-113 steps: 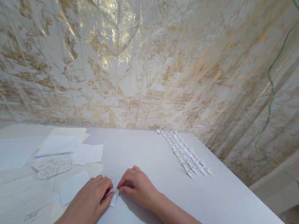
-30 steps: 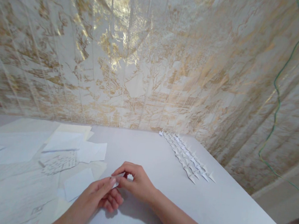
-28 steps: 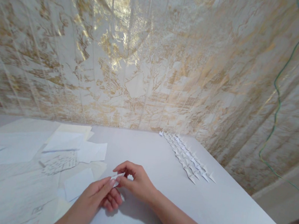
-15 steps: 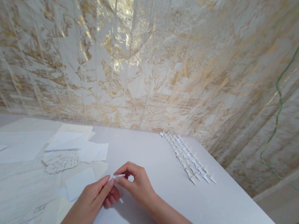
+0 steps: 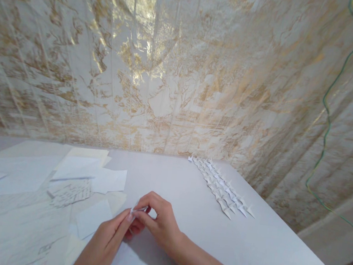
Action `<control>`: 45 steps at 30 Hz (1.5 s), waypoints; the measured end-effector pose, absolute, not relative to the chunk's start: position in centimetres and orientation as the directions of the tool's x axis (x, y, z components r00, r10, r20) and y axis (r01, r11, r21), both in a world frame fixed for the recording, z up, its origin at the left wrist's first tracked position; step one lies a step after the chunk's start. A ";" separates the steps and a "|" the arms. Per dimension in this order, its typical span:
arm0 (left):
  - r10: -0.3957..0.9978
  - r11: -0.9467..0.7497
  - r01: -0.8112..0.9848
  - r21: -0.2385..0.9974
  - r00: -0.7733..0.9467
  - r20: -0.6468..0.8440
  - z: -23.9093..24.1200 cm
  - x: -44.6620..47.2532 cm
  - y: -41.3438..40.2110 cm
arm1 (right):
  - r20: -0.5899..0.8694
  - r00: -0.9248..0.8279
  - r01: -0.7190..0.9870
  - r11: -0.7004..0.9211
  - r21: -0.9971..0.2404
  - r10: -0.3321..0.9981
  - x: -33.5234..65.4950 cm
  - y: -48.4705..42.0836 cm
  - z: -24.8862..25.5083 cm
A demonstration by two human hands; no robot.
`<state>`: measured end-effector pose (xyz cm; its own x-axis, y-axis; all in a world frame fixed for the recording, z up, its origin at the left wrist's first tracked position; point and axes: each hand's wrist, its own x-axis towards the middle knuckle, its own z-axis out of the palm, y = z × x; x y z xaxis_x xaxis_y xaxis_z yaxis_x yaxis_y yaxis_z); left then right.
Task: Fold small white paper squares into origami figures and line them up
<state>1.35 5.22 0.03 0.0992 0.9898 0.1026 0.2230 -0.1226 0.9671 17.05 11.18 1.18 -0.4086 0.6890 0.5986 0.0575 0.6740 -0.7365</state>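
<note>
Between my two hands is a small piece of folded white paper (image 5: 132, 211), mostly covered by the fingers. My left hand (image 5: 117, 230) pinches it from the left with thumb and forefinger, the other fingers curled below. From the right, my right hand (image 5: 158, 220) pinches the same paper between thumb and fingertips. The hands touch or nearly touch, just above the white table. Farther back on the right stand rows of small folded paper cranes (image 5: 221, 186), pointed and white.
Loose paper sheets (image 5: 20, 217) cover the left of the white table (image 5: 159, 169), some with handwriting. Small white paper pieces (image 5: 110, 180) lie over them. A gold-patterned wall covering (image 5: 155, 96) rises behind. A green-yellow wire (image 5: 327, 124) hangs at the right.
The right hand's fingers have closed in slightly over the folded paper, so less of it shows. The left hand's lower fingers are now more hidden. The view has shifted a little.
</note>
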 end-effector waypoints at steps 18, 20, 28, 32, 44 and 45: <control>0.998 -0.045 0.217 0.975 0.057 0.033 0.1 1.1 5.6 | 0.409 -0.407 0.132 0.495 -0.859 0.817 17.0 11.4 1.7; 0.999 -0.018 0.180 0.984 0.042 0.010 0.3 1.1 5.5 | 0.374 -0.385 0.146 0.456 -0.878 0.844 17.2 11.5 1.8; 1.000 0.022 0.121 0.992 0.003 -0.022 1.0 1.5 5.8 | 0.203 -0.407 0.083 0.257 -0.963 0.891 16.8 11.4 1.9; 0.999 0.035 0.096 0.995 0.024 -0.037 0.9 1.5 5.9 | 0.049 -0.491 0.028 0.072 -0.997 0.870 17.1 11.9 2.3; 0.996 0.036 0.058 0.998 0.075 -0.040 1.7 1.8 6.0 | -0.037 -0.505 0.089 0.009 -0.996 0.862 17.8 12.5 3.0; 0.997 0.038 0.051 0.998 0.071 -0.041 1.7 1.8 6.0 | -0.023 -0.489 0.103 0.031 -0.994 0.872 17.8 12.4 3.0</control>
